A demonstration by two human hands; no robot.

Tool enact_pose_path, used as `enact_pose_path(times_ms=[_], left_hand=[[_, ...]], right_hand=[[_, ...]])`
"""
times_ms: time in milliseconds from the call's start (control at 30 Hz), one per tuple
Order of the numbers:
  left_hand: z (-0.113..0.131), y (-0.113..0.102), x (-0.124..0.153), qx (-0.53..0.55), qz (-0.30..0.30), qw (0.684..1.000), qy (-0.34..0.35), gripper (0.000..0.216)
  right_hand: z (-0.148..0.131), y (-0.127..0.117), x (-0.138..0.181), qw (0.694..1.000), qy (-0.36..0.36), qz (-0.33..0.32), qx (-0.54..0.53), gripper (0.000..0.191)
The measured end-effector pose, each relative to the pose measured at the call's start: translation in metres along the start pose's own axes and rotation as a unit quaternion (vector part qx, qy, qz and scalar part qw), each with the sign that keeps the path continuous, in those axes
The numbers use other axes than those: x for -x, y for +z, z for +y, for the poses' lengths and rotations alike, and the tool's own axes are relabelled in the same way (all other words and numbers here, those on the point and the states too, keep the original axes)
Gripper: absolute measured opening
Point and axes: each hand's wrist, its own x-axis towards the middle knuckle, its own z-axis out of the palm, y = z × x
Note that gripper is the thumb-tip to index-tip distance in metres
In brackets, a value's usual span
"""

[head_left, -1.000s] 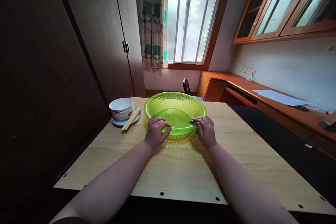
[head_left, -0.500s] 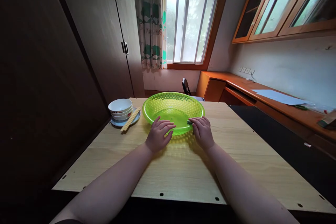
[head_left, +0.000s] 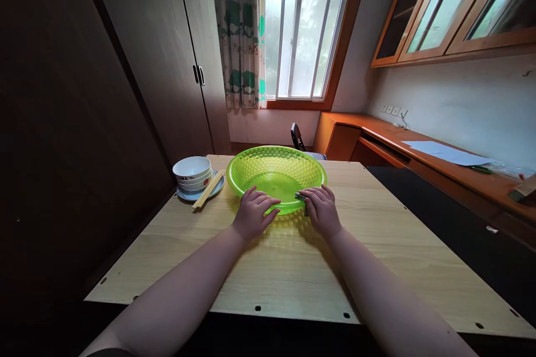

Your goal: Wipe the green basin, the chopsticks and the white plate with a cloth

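A translucent green plastic basin [head_left: 276, 163] with a dimpled wall stands on the wooden table [head_left: 293, 273]. My left hand [head_left: 253, 213] is on its near rim at the left, fingers over the edge and thumb outside, loosely gripping it. At the right of the near rim, my right hand [head_left: 322, 209] is closed on a small dark, patterned cloth-like piece [head_left: 300, 196], which shows on both sides of the rim. Most of that piece is hidden under my fingers, so its exact kind is unclear.
Left of the basin, stacked white bowls [head_left: 192, 167] sit on a blue plate [head_left: 188, 195], with chopsticks [head_left: 208, 189] laid across the plate's right side. A dark wardrobe [head_left: 167, 56] flanks the left. Behind are a chair [head_left: 297, 136] and an orange desk [head_left: 347, 122] with papers [head_left: 446, 153].
More of the dark patterned piece shows at my right hand, both inside the rim and below it. My left hand and the basin stay nearly where they were.
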Motion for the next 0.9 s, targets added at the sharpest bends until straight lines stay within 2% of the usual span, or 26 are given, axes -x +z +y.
enact_pose_path(times_ms=[167,400,633,900], left_hand=[[-0.003,0.002,0.0,0.007,0.01,1.0,-0.01,0.018],[-0.006,0.002,0.0,0.002,0.021,0.999,-0.026,0.015],[-0.008,0.003,0.001,0.004,0.031,0.999,-0.027,0.015],[-0.008,0.001,0.001,0.016,0.027,0.998,-0.046,0.018]], right_hand=[[0.009,0.0,0.0,0.999,0.025,0.038,-0.003,0.029],[-0.004,0.0,0.001,1.0,-0.017,-0.005,-0.015,0.03],[0.008,0.0,0.0,0.999,0.027,0.045,-0.003,0.029],[-0.009,-0.002,0.0,0.999,-0.034,-0.02,0.001,0.03]])
